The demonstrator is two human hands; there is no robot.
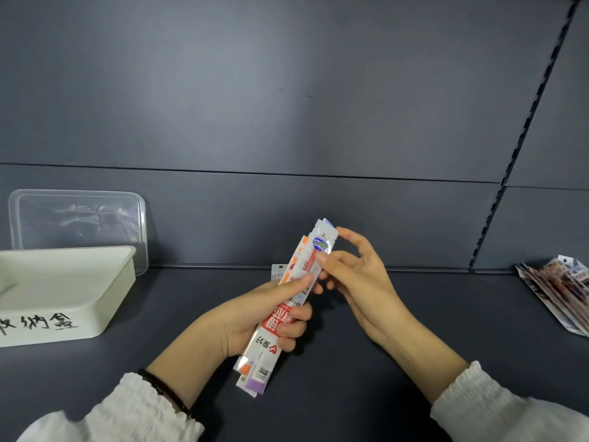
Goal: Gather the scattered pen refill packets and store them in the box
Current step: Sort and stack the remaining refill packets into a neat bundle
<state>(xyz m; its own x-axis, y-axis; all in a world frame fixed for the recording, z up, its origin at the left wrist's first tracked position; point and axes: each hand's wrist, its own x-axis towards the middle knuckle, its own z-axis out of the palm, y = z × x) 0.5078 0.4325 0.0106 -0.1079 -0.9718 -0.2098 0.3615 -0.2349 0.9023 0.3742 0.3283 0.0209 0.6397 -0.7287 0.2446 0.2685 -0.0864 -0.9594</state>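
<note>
1. At 6 o'clock the left hand (pixel 255 317) grips a bundle of packets (pixel 271 342) above the shelf (pixel 382 362), tilted toward 1 o'clock.
2. The right hand (pixel 360 282) pinches the bundle's top, thumb on its face; this looks like squaring up what is gathered.
3. At 9 o'clock the box (pixel 108 298) stands open, so the bundle needs carrying left and laying in lengthwise.
4. At 3 o'clock a pile (pixel 561 291) lies outside the box.
5. The lid (pixel 79 218) leans behind the box.

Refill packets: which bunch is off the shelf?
The red-and-white bunch at centre, gripped by the left hand and pinched near its top by the right hand; the pile at far right lies on the shelf.
</note>
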